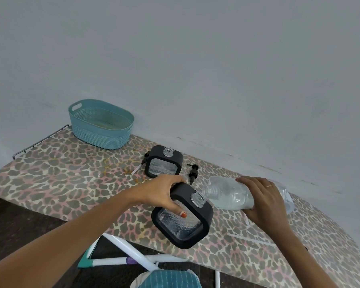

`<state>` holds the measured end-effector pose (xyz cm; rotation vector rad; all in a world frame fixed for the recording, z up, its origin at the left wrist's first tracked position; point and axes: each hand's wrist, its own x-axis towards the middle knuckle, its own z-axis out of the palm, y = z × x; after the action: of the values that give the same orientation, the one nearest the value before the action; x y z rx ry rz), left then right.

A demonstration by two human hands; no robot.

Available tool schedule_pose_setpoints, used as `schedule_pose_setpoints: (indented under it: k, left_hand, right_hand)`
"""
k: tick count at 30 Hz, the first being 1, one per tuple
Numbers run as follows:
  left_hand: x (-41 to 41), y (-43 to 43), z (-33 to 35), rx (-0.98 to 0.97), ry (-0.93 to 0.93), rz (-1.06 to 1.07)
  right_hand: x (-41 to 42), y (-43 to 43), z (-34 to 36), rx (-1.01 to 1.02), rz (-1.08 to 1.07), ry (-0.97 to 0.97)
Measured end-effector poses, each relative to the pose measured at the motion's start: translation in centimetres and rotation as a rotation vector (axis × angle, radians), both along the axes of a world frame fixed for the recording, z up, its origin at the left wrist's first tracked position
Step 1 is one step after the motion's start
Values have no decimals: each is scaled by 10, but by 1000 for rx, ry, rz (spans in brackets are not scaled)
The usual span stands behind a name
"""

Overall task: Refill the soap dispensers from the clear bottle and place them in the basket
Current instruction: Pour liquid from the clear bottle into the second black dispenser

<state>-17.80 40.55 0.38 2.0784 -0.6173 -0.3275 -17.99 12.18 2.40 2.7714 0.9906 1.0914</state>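
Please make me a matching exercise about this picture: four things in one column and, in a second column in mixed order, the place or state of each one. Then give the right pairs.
Column 1
1. basket
2. clear bottle
3. near dispenser
4. far dispenser

Column 2
a. stands on the board, neck open, no hand on it
b. tilted in the right hand, mouth at a dispenser's neck
c. at the far left end of the board
d. gripped by the left hand

Pairs: 1-c, 2-b, 3-d, 4-a

two dispensers (183,235) (164,161), one bottle (231,194), one basket (101,129), two pumps (192,172) (146,157).
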Motion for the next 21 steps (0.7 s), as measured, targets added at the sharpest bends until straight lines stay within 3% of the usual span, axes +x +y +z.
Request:
schedule_pose_setpoints:
  k: [21]
  left_hand:
    - [2,-3,-2,26,2,2]
  right_hand:
    - [3,-4,0,-59,-4,-51]
